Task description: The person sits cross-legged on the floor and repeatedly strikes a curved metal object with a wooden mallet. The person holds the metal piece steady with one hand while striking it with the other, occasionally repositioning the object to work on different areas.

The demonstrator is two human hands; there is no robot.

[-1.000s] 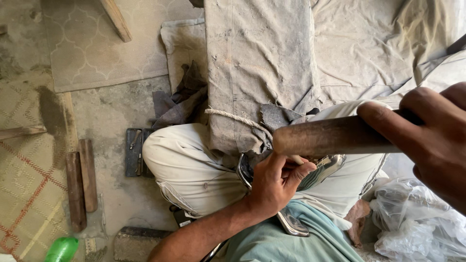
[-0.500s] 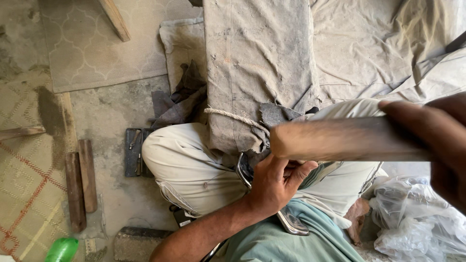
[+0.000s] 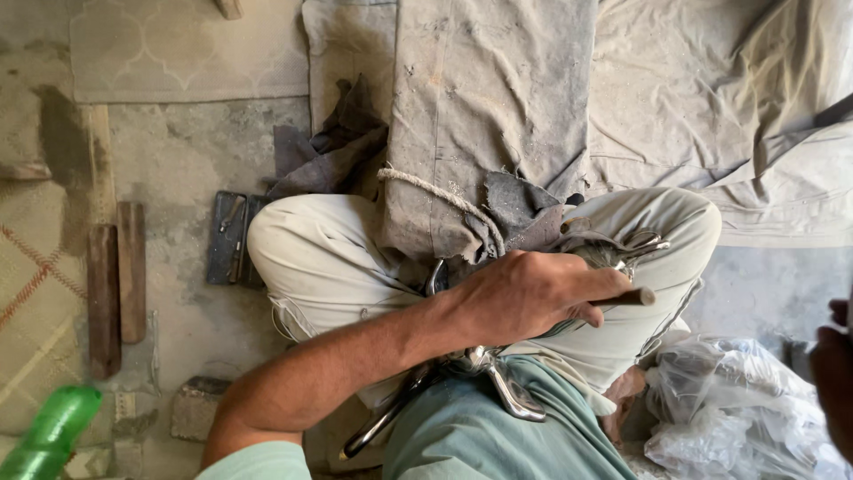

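Note:
My left hand (image 3: 533, 293) is closed around a thin dark rod (image 3: 633, 298), whose end pokes out to the right over my thigh. The hand rests on my crossed legs, just below a cloth-wrapped block (image 3: 484, 124) tied with a rope (image 3: 435, 194). Shiny curved metal pieces (image 3: 498, 387) lie in my lap under the wrist. Only a sliver of my right hand (image 3: 831, 378) shows at the right edge, and what it holds is out of sight.
A green plastic bottle (image 3: 44, 436) lies at the bottom left. Two wooden strips (image 3: 115, 284) and a flat dark metal piece (image 3: 229, 236) sit on the floor to the left. A stone block (image 3: 195, 404) is near my elbow. Crumpled clear plastic bags (image 3: 737, 418) lie at the right.
My right hand, which held a thick wooden handle across the view, has swung off to the right edge and the handle is gone from sight. My left hand now shows its back, gripping the rod.

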